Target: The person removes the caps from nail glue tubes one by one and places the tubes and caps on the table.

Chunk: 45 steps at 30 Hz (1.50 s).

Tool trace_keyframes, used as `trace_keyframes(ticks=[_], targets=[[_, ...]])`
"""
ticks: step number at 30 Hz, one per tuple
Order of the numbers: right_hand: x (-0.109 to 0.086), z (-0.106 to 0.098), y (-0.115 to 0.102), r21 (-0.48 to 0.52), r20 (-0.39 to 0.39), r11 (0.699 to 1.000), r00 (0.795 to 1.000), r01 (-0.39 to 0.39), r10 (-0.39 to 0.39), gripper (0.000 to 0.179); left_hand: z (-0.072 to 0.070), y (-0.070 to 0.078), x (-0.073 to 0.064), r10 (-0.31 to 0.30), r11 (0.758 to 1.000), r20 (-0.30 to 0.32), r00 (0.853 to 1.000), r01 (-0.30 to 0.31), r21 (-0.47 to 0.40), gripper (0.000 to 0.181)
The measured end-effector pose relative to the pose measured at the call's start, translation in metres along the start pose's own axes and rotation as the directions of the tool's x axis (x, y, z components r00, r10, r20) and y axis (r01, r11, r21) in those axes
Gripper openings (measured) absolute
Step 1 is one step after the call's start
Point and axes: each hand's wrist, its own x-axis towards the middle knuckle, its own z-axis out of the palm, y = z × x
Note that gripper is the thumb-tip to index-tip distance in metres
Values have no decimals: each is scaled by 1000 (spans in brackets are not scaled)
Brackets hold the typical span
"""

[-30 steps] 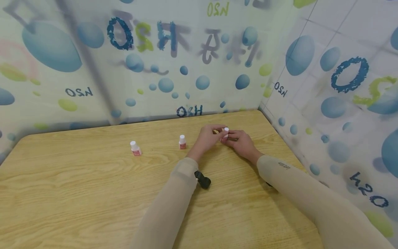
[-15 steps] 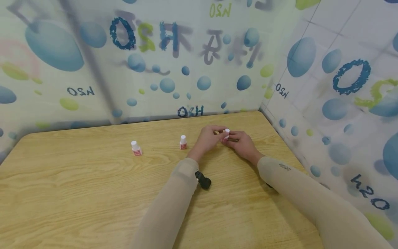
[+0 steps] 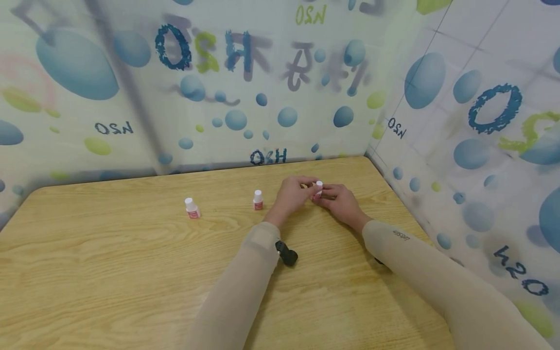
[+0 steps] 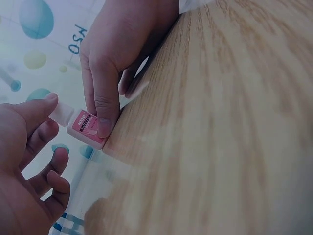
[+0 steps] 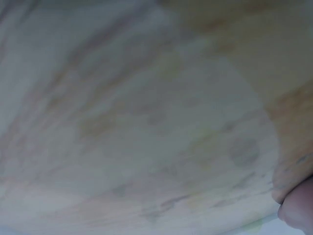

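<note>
Near the back right of the table, both hands meet at a small white bottle point(image 4: 86, 128) with a pink-red label and a white cap point(image 4: 61, 113). My left hand point(image 3: 292, 195) pinches the cap between thumb and forefinger, its other fingers loosely bent below. Thumb and fingers of my right hand point(image 3: 343, 205) grip the bottle's body low down, the thumb pressed over the label. In the left wrist view the bottle stands right at the tabletop. Only a bit of a finger point(image 5: 298, 210) shows in the right wrist view's corner.
Two similar bottles stand upright to the left on the wooden table point(image 3: 131, 272): one close to my left forearm point(image 3: 258, 200), another farther left point(image 3: 191, 208). Walls with bubble patterns border the table at the back point(image 3: 144, 112) and right point(image 3: 442, 146).
</note>
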Motion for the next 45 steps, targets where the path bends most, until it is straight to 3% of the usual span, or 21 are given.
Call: trace_keyframes(ticks=[9, 21, 30, 39, 45], targets=[[-1, 0, -1, 3, -8, 1000, 1000, -1, 1, 40, 0, 2, 1, -53, 999, -10, 999, 53, 6, 34], [-1, -1, -1, 17, 13, 1000, 1000, -12, 12, 44, 1, 0, -1, 57, 996, 7, 998, -56, -68, 40], [0, 0, 0, 32, -7, 999, 1000, -10, 10, 35, 1, -2, -1, 62, 992, -3, 998, -62, -107, 36], [-1, 0, -2, 25, -12, 1000, 1000, 3, -2, 37, 2, -1, 0, 52, 998, -51, 997, -54, -23, 28], [0, 1, 1, 7, -13, 1000, 1000, 19, -19, 41, 2, -1, -1, 47, 998, -69, 997, -49, -33, 26]])
